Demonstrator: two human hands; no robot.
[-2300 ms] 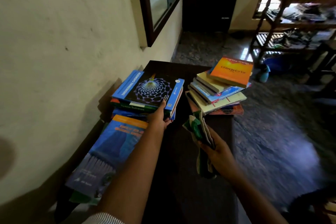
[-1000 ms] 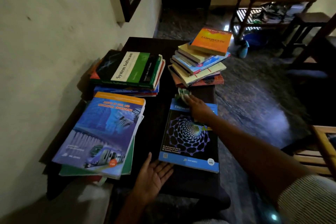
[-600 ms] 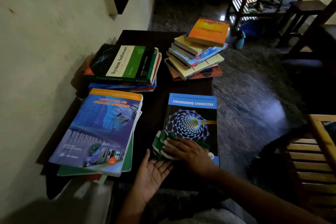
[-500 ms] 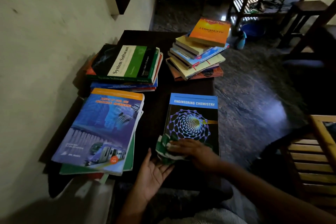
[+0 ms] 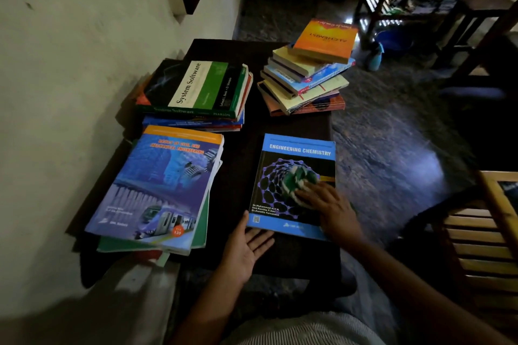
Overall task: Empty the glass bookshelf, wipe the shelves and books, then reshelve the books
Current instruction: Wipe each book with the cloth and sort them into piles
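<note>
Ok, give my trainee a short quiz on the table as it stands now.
1. True or false: the right hand presses the green cloth onto the Engineering Chemistry book.
2. Which book tops the far right stack? A: System Software. B: the orange Alchemist book. C: Engineering Chemistry.
3. Fill in: the left hand lies open at the Engineering Chemistry book's near left corner, palm ____.
Key: 1 true; 2 B; 3 up.
</note>
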